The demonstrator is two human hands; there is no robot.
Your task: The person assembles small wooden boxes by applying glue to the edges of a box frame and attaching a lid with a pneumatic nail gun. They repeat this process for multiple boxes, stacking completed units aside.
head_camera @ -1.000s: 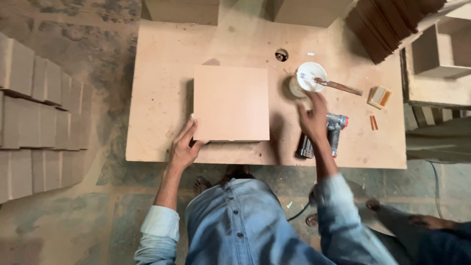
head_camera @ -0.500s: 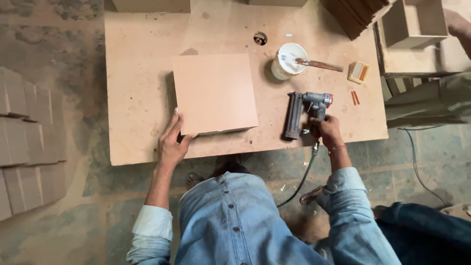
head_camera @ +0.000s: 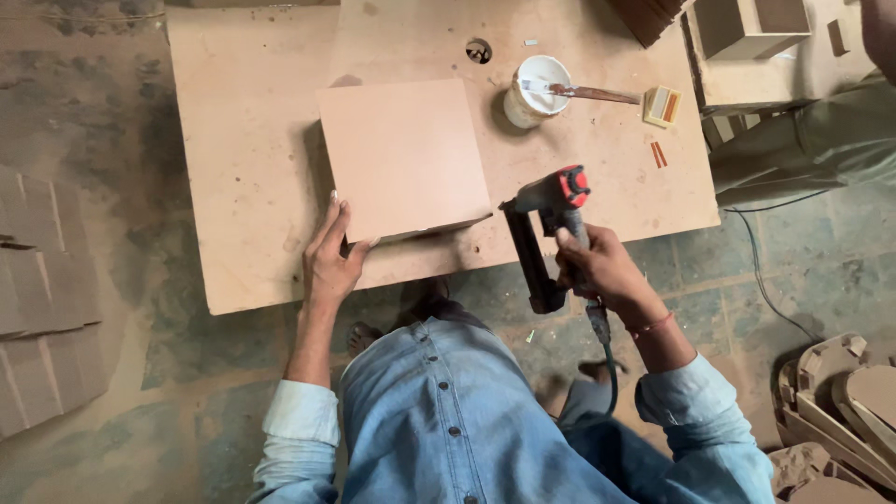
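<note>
A square fibreboard box (head_camera: 401,159) rests on the low work board (head_camera: 243,140). My left hand (head_camera: 331,257) presses against the box's near left corner, fingers flat along its side. My right hand (head_camera: 597,266) grips the handle of a black nail gun with a red cap (head_camera: 546,224), lifted just off the board's front edge to the right of the box, nose pointing toward the box. Its hose (head_camera: 607,369) trails down beside my knee.
A white glue pot with a brush (head_camera: 537,89) stands behind the box, a small yellow block (head_camera: 661,105) to its right. Open fibreboard boxes (head_camera: 747,28) sit at the back right. Stacked panels (head_camera: 42,299) lie on the left floor, curved offcuts (head_camera: 840,401) at lower right.
My right hand left the glue pot, took hold of the nail gun lying on the board and lifted it toward the box. My left hand stayed at the box's corner.
</note>
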